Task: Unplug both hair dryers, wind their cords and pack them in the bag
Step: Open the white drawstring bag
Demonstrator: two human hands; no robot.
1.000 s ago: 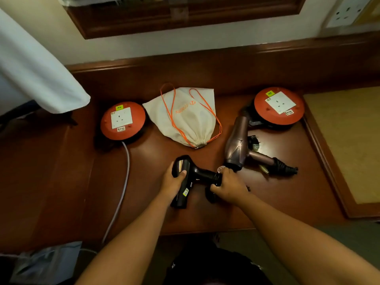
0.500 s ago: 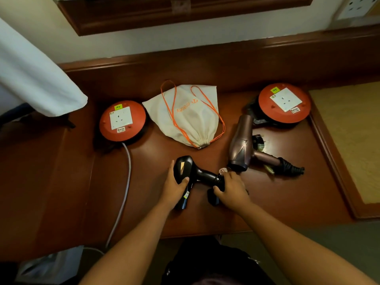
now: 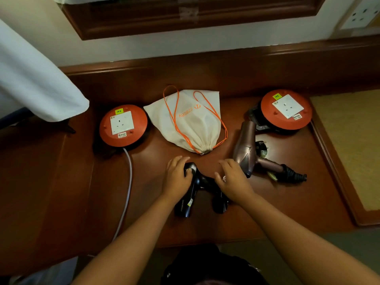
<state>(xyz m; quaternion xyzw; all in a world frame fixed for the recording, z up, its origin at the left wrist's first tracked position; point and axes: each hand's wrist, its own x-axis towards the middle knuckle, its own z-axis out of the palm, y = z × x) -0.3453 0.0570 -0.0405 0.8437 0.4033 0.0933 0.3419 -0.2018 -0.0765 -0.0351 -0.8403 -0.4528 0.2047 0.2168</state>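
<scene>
1. Black dryer (image 3: pixel 190 197) is seen lying on the near middle of a brown wooden desk (image 3: pixel 287 206), its barrel pointing toward the viewer and its handle running to the right.
2. Its rear end is covered by the left hand (image 3: pixel 177 175), whose fingers are curled over it in a loose hold.
3. Its handle is covered by the right hand (image 3: pixel 233 178), palm down with fingers spread; whether it is actually clasped cannot be told. A dark bundle (image 3: pixel 220 203), seemingly the wound cord, lies just below this hand.
4. A bronze dryer (image 3: pixel 245 147) is laid just right of the right hand, barrel pointing away, with its cord (image 3: pixel 292 175) coiled at the end of the handle and its plug (image 3: pixel 261 148) beside the body.
5. A white cable (image 3: pixel 128 182) is seen running from the left reel toward the desk's near edge.
6. A cream drawstring bag (image 3: pixel 197 124) with orange cords is laid flat beyond the hands, its gathered mouth nearest them.
7. An orange reel (image 3: pixel 123 125) with a white socket is placed left of the bag, and a second reel (image 3: pixel 285 109) to its right, near the bronze dryer's nozzle.
8. A white cloth (image 3: pixel 30 79) is seen hanging at far left, and a wall socket (image 3: pixel 362 14) is mounted at top right.
</scene>
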